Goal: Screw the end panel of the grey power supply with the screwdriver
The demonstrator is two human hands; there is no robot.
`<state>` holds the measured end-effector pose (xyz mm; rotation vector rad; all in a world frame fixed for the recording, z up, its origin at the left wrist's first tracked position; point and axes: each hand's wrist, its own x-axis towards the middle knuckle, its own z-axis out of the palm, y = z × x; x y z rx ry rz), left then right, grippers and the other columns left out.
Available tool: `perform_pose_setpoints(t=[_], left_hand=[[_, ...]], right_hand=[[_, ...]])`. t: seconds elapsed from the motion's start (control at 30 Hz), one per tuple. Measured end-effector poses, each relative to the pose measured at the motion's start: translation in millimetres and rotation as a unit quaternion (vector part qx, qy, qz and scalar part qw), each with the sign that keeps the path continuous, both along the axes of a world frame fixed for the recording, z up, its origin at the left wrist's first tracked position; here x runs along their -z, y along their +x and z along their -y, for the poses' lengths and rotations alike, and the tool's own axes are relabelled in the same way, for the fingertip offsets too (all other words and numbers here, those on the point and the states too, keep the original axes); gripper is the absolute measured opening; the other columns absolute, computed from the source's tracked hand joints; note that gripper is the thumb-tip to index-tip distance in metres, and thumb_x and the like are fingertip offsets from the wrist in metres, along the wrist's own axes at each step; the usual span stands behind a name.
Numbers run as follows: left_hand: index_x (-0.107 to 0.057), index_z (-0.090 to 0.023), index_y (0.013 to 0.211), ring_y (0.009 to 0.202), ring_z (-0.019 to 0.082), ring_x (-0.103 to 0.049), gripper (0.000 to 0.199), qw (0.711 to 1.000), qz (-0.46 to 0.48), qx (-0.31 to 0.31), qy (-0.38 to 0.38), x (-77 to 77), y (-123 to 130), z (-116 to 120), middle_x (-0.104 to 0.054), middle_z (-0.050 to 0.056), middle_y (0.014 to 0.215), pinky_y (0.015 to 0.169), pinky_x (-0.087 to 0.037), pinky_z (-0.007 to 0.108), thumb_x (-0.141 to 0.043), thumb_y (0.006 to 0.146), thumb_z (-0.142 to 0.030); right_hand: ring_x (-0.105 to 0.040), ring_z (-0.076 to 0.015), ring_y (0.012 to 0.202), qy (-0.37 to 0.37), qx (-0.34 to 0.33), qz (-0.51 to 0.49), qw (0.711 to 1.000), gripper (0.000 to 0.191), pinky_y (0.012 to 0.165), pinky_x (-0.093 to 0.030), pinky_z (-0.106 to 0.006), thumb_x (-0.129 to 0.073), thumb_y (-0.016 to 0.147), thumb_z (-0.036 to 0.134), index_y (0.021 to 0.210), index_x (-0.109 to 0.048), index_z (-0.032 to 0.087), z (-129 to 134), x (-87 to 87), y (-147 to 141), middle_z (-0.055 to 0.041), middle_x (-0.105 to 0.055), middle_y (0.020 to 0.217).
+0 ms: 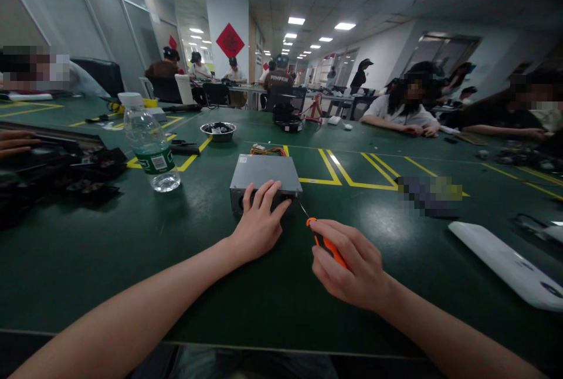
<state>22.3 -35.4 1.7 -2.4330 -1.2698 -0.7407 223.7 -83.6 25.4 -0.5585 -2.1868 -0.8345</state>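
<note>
A grey metal computer power supply [265,171] sits on the green table, its bundle of coloured wires [268,151] at the far side. Spread over its near top edge are the fingers of my left hand [260,220], touching the top and the front face without wrapping round it. My right hand [352,261] is closed round the orange and black handle of a screwdriver [329,245]. The thin shaft points up and left, its tip at the right front corner of the power supply; whether it sits in a screw I cannot tell.
Left of the power supply stands a water bottle [152,147]; behind it is a metal bowl [218,131] with small parts. Black parts [57,162] lie far left. On the right are a white device [505,261] and a blurred item [428,196]. Other people sit around.
</note>
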Motion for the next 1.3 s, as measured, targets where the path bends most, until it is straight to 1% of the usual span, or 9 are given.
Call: perform_pose_setpoints(t=[0.1,0.2,0.33,0.57,0.8,0.97,1.1,1.2,1.3], left_hand=[[-0.053,-0.020,0.121,0.134,0.032,-0.024,0.044,1.000,0.003,0.000,0.003,-0.5,0.7,0.2,-0.032,0.017,0.141,0.108,-0.012,0.056,-0.053,0.077,-0.017],[-0.053,-0.023,0.120,0.133,0.032,-0.024,0.042,1.000,0.007,0.001,0.004,-1.2,1.3,0.8,-0.032,0.016,0.141,0.107,-0.012,0.057,-0.053,0.078,-0.018],[-0.055,-0.027,0.120,0.133,0.033,-0.024,0.042,1.000,0.002,0.004,0.009,-1.2,2.3,1.5,-0.031,0.015,0.142,0.107,-0.012,0.058,-0.055,0.078,-0.019],[-0.048,-0.028,0.128,0.134,0.036,-0.021,0.052,0.999,-0.030,-0.008,0.031,1.9,5.3,1.4,-0.029,0.015,0.144,0.107,-0.012,0.060,-0.058,0.078,-0.020],[-0.042,-0.026,0.133,0.135,0.038,-0.018,0.056,0.997,-0.070,-0.018,0.033,1.7,5.3,2.4,-0.028,0.017,0.145,0.105,-0.014,0.061,-0.056,0.079,-0.023],[-0.040,-0.025,0.134,0.135,0.038,-0.019,0.056,0.996,-0.082,-0.021,0.030,0.5,5.6,3.5,-0.028,0.019,0.145,0.106,-0.014,0.061,-0.055,0.081,-0.026],[-0.041,-0.026,0.134,0.136,0.037,-0.017,0.057,0.996,-0.080,-0.026,0.032,1.6,6.4,3.4,-0.028,0.017,0.145,0.106,-0.013,0.060,-0.056,0.080,-0.026],[-0.039,-0.026,0.135,0.136,0.037,-0.017,0.056,0.996,-0.081,-0.027,0.030,2.0,6.5,3.4,-0.027,0.017,0.146,0.106,-0.013,0.060,-0.055,0.081,-0.027],[-0.039,-0.025,0.135,0.136,0.038,-0.017,0.055,0.996,-0.082,-0.024,0.030,1.8,6.2,3.6,-0.026,0.018,0.145,0.106,-0.013,0.060,-0.054,0.082,-0.028]], right_hand=[[-0.061,-0.0194,0.098,0.007,0.009,0.015,1.000,0.016,0.074,-0.054,-0.027,-0.056,0.079,0.010,0.093,-0.055,0.017,1.7,0.6,-2.0,-0.0130,-0.062,0.104],[-0.062,-0.0169,0.096,0.024,0.024,0.017,0.999,0.020,0.074,-0.054,-0.024,-0.060,0.079,0.012,0.098,-0.056,0.019,2.3,-0.8,0.2,-0.0106,-0.064,0.102],[-0.065,-0.0148,0.087,0.026,0.022,-0.006,0.999,0.019,0.071,-0.054,-0.023,-0.064,0.078,0.014,0.094,-0.055,0.019,0.3,-3.7,4.5,-0.0076,-0.067,0.093],[-0.064,-0.0191,0.094,0.014,0.020,0.003,1.000,0.018,0.074,-0.054,-0.028,-0.057,0.080,0.010,0.097,-0.053,0.017,1.9,-1.9,1.2,-0.0121,-0.065,0.099],[-0.065,-0.0128,0.077,0.020,0.051,-0.023,0.998,0.021,0.066,-0.052,-0.021,-0.063,0.080,0.016,0.099,-0.055,0.019,0.7,-7.3,5.9,-0.0069,-0.067,0.090],[-0.063,-0.0212,0.097,0.009,0.025,-0.013,1.000,0.019,0.075,-0.054,-0.030,-0.057,0.080,0.012,0.098,-0.055,0.018,2.1,-7.8,-0.7,-0.0128,-0.065,0.102],[-0.065,-0.0176,0.090,0.029,0.030,0.011,0.999,0.020,0.071,-0.054,-0.023,-0.057,0.080,0.012,0.099,-0.060,0.018,3.6,-8.0,-3.0,-0.0108,-0.066,0.097],[-0.066,-0.0150,0.089,0.040,0.037,0.010,0.998,0.020,0.074,-0.053,-0.022,-0.061,0.079,0.014,0.099,-0.061,0.021,2.0,-7.0,1.9,-0.0070,-0.068,0.093],[-0.064,-0.0144,0.093,0.026,0.040,0.010,0.999,0.022,0.076,-0.053,-0.022,-0.062,0.080,0.015,0.101,-0.059,0.022,0.5,-5.3,4.5,-0.0063,-0.067,0.097]])
